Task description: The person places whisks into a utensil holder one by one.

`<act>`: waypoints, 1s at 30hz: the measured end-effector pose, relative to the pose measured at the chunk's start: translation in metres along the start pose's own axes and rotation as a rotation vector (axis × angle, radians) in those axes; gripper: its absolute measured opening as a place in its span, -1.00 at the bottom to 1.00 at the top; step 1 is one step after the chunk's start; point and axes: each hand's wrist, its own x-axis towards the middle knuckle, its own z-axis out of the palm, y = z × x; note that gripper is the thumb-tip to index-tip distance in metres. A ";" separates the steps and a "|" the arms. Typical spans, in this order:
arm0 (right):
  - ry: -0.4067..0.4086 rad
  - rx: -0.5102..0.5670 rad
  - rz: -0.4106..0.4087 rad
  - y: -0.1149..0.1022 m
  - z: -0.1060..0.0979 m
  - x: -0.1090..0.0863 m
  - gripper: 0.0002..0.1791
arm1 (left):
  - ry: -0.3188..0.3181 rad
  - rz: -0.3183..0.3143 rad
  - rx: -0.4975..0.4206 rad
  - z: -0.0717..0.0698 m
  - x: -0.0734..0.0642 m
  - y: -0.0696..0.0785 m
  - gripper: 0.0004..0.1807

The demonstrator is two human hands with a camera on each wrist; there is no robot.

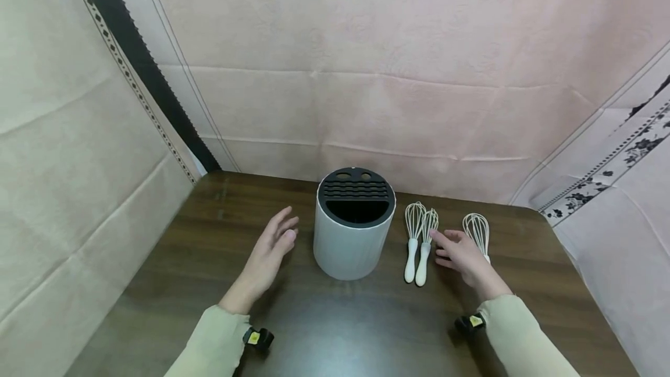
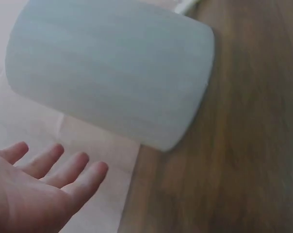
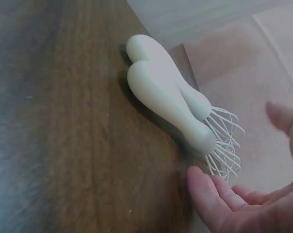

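A white utensil holder [image 1: 352,249] with a black slotted lid [image 1: 357,191] stands upright on the table. To its left my left hand [image 1: 269,252] is raised with fingers loosely extended and nothing in them; the left wrist view shows the same hand [image 2: 44,189] apart from the holder's side [image 2: 112,68]. Two white whisks lie side by side right of the holder, one whisk [image 1: 412,249] nearer to it and another whisk [image 1: 423,255] beside my right hand [image 1: 463,255]. That hand's fingers are spread close to the second whisk's wires. A third whisk [image 1: 477,231] lies partly hidden behind the right hand.
The brown wooden table [image 1: 314,330] meets a pale cloth backdrop [image 1: 366,103] along its back edge. More patterned cloth hangs at the left and right sides. Each wrist carries a small black camera, such as the left one's camera [image 1: 259,339].
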 end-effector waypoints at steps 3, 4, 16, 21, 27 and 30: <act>0.001 0.018 0.005 0.001 0.002 0.005 0.12 | 0.013 0.036 -0.014 0.006 0.005 0.008 -0.41; 0.003 0.019 0.009 0.000 0.002 0.007 0.09 | 0.016 0.048 -0.017 0.008 0.006 0.011 -0.41; 0.011 -0.057 0.085 -0.004 0.011 0.017 -0.08 | 0.043 0.120 0.005 0.021 0.022 0.031 -0.42; 0.027 -0.068 0.095 -0.001 0.012 0.020 -0.23 | 0.036 0.128 0.001 0.028 0.031 0.036 -0.40; 0.048 -0.083 0.100 -0.001 0.015 0.020 -0.26 | 0.044 0.163 0.034 0.033 0.039 0.037 -0.41; 0.047 -0.097 0.104 -0.001 0.014 0.019 -0.29 | 0.071 0.180 0.106 0.037 0.041 0.038 -0.42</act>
